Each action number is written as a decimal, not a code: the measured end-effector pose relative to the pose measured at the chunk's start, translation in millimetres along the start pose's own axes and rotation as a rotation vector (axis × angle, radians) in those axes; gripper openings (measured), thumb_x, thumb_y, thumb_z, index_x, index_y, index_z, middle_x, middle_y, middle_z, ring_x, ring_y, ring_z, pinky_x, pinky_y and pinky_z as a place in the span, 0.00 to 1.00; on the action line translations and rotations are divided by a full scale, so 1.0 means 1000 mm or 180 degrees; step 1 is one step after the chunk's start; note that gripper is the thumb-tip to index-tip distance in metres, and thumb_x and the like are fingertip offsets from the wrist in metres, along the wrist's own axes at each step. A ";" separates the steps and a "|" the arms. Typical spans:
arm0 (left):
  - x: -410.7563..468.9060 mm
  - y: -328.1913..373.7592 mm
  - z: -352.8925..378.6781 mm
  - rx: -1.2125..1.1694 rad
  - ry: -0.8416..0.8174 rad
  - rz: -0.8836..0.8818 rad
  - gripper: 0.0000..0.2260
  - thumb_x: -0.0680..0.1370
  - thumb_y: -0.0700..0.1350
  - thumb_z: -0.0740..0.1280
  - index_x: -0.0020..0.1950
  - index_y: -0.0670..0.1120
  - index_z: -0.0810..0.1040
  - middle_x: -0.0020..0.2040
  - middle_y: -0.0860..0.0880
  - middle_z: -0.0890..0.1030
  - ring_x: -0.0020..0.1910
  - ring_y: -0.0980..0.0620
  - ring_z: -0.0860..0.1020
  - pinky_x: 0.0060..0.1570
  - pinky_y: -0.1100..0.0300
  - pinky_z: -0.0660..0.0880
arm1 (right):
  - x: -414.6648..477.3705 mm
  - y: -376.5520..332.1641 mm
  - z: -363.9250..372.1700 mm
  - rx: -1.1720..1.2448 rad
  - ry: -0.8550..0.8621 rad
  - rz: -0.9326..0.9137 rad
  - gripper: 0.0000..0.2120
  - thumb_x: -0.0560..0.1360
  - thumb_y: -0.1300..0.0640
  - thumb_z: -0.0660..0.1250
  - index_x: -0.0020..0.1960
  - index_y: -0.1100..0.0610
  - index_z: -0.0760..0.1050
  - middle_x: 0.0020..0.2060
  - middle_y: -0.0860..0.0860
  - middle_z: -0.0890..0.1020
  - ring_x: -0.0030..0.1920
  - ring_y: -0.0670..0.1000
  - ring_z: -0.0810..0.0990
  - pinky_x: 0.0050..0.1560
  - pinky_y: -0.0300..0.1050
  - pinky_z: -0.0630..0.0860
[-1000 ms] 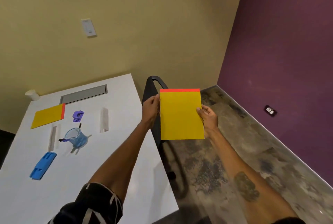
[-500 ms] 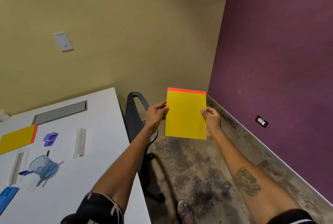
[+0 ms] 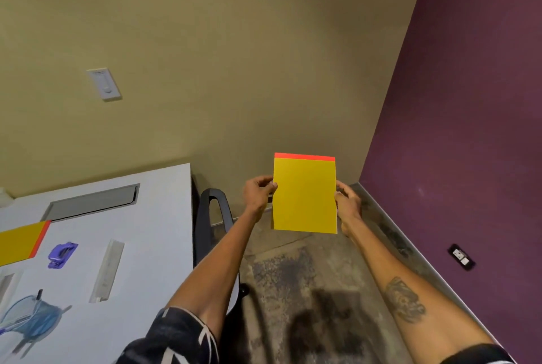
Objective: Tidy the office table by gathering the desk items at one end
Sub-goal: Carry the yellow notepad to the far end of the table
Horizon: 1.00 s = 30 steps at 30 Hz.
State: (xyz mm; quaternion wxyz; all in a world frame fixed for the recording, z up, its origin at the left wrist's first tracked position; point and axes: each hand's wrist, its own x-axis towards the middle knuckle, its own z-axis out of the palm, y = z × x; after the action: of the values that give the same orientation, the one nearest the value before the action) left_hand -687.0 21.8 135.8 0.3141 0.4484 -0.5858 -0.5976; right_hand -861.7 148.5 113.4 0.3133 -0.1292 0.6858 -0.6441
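Note:
I hold a yellow notepad [image 3: 305,195] with a red top strip upright in the air, off the right side of the white table [image 3: 152,217], above the floor. My left hand [image 3: 258,192] pinches its left edge and my right hand [image 3: 347,202] grips its right edge. On the table lie a second yellow pad [image 3: 20,242] at the left edge, a purple hole punch [image 3: 62,254], a white ruler-like bar [image 3: 108,270] and a blue mesh pen holder [image 3: 30,318] lying on its side with pens in it.
A black office chair [image 3: 214,217] stands between the table and my arms. A grey cable hatch [image 3: 93,201] is set in the table's far end. The beige wall carries a switch [image 3: 104,83]; the purple wall on the right has an outlet [image 3: 461,256].
My view has swung to the right, so the table items have slid left and partly out of frame. Both hands have kept hold of the notepad and lifted it slightly.

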 end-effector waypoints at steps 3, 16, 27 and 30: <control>0.030 0.005 0.006 -0.0093 0.0075 -0.0098 0.14 0.80 0.34 0.65 0.66 0.35 0.77 0.53 0.43 0.81 0.51 0.46 0.78 0.51 0.53 0.78 | 0.037 -0.007 0.011 -0.0188 -0.0039 -0.0063 0.21 0.80 0.69 0.56 0.70 0.59 0.73 0.60 0.62 0.81 0.51 0.67 0.80 0.45 0.49 0.71; 0.185 0.018 0.030 -0.0281 0.1084 -0.0498 0.15 0.80 0.32 0.64 0.67 0.33 0.75 0.59 0.36 0.81 0.50 0.45 0.78 0.54 0.50 0.79 | 0.232 -0.038 0.099 -0.0394 -0.0479 0.0075 0.13 0.79 0.66 0.64 0.62 0.63 0.79 0.60 0.58 0.82 0.62 0.59 0.79 0.65 0.50 0.76; 0.254 0.028 0.000 -0.0019 0.2296 -0.0718 0.13 0.79 0.37 0.68 0.62 0.42 0.82 0.54 0.42 0.85 0.49 0.44 0.85 0.51 0.50 0.83 | 0.327 -0.062 0.214 -0.0894 -0.1311 0.0148 0.14 0.78 0.67 0.64 0.62 0.63 0.79 0.60 0.59 0.82 0.55 0.53 0.79 0.64 0.51 0.76; 0.263 0.023 -0.025 0.0068 0.2649 -0.0762 0.10 0.77 0.37 0.69 0.56 0.43 0.85 0.50 0.43 0.86 0.42 0.50 0.83 0.40 0.61 0.81 | 0.334 -0.058 0.258 -0.1062 -0.1578 0.0149 0.14 0.78 0.66 0.64 0.62 0.63 0.80 0.59 0.59 0.82 0.60 0.57 0.80 0.64 0.52 0.76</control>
State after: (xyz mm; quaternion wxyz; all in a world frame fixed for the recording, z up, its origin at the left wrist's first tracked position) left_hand -772.8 -228.1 116.6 0.4474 0.7191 -0.3593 -0.3919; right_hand -978.2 -260.7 87.8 0.4604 -0.3164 0.6875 -0.4640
